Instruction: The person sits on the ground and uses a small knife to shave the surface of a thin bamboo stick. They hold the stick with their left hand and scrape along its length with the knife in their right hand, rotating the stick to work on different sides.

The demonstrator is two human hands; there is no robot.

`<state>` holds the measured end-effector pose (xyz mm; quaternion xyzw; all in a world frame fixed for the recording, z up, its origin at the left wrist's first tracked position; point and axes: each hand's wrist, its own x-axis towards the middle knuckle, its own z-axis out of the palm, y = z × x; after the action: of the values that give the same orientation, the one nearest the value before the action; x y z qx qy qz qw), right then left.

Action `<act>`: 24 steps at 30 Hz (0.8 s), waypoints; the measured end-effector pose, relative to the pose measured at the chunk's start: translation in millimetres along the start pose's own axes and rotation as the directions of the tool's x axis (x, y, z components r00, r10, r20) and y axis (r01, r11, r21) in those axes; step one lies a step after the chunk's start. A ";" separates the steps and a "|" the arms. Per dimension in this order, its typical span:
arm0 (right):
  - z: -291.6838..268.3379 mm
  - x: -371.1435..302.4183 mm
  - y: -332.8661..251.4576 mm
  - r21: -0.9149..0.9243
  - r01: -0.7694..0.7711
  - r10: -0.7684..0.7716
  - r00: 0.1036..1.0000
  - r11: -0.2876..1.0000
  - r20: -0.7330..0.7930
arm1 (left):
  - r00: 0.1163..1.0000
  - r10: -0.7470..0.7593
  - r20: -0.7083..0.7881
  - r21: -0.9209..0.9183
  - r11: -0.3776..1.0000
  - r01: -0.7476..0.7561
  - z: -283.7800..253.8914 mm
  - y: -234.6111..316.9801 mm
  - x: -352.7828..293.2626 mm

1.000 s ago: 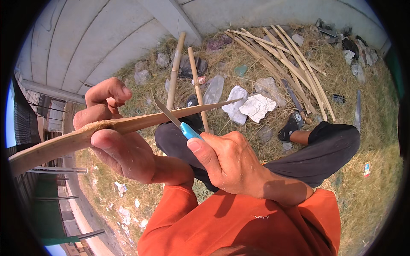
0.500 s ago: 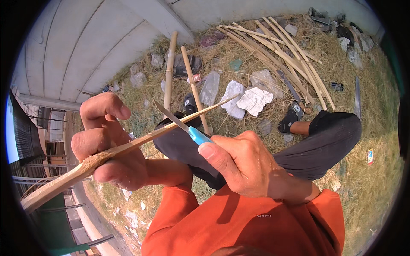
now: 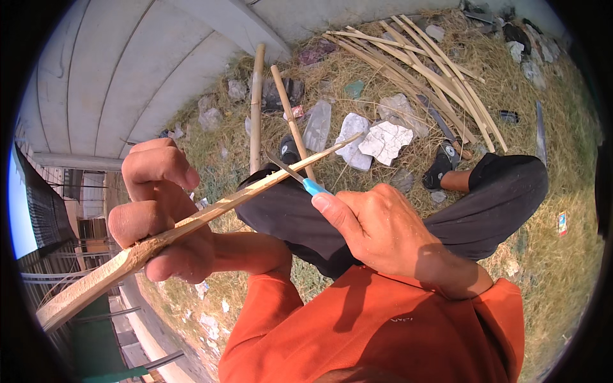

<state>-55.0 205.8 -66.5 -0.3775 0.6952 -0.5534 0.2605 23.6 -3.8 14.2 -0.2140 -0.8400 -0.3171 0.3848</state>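
A long pale bamboo strip (image 3: pixel 211 212) slants up from the lower left, tapering to a thin point at its far right end. My left hand (image 3: pixel 163 210) grips it near the thicker part, thumb below and fingers curled above; the cut surface there looks rough. In my right hand (image 3: pixel 383 230) is a small knife (image 3: pixel 314 186) with a light blue handle. Its narrow blade lies across the strip, touching it between my two hands. A small shaving shows on the strip beside the blade.
Several split bamboo strips (image 3: pixel 440 76) lie piled on dry grass at the far right, beside a large dark-bladed knife (image 3: pixel 437 121). White stone pieces (image 3: pixel 386 142) and two bamboo poles (image 3: pixel 257 108) are ahead, before a grey wall (image 3: pixel 121 76). A long metal blade (image 3: pixel 541 135) lies farther right.
The knife blade has turned flatter against the bamboo strip and shifted slightly right and down, along with my right hand. My left hand keeps its grip on the strip. The view has shifted slightly.
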 end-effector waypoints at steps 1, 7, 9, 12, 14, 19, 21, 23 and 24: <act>0.3 -4.8 -7.0 0.060 0.056 -0.056 0.998 0.997 0.006 | 1.000 0.016 -0.007 -0.006 1.000 -0.016 2.2 -0.3 0.4; 5.1 2.8 17.5 -0.079 -0.136 0.136 0.991 0.988 -0.005 | 0.998 0.047 0.042 -0.034 0.998 -0.045 7.1 3.9 4.1; 8.3 -6.9 8.2 0.030 0.013 -0.012 1.000 0.999 -0.014 | 0.998 0.046 0.047 -0.076 0.996 -0.043 6.7 3.3 -1.2; 8.5 -9.4 -4.4 -0.011 0.094 -0.093 0.995 0.996 0.029 | 0.991 0.107 0.082 -0.118 0.988 -0.097 7.3 -1.9 4.6; 13.3 -4.7 11.3 -0.115 0.011 -0.011 1.000 0.993 0.002 | 0.989 0.106 0.100 -0.125 0.988 -0.093 3.4 -3.2 1.3; 10.6 -15.5 -7.5 0.036 0.189 -0.190 0.982 0.981 0.021 | 0.988 0.101 0.119 -0.187 0.979 -0.077 -2.3 -2.5 -5.3; 21.5 -9.9 4.5 -0.041 0.100 -0.100 0.995 0.994 -0.013 | 0.986 0.114 0.122 -0.180 0.979 -0.091 -0.9 -4.1 -0.7; 35.6 4.8 40.8 -0.121 -0.049 0.039 0.996 0.991 -0.081 | 0.993 0.104 0.052 -0.135 0.986 -0.096 -2.5 -4.8 -2.5; 34.0 11.6 51.5 -0.143 -0.053 0.037 0.993 0.988 -0.112 | 0.994 0.104 0.018 -0.116 0.988 -0.101 -2.4 -7.1 -2.9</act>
<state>-47.4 182.2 -124.2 -0.3489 0.7554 -0.5148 0.2065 22.3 -10.8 10.6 -0.2823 -0.8128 -0.3421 0.3776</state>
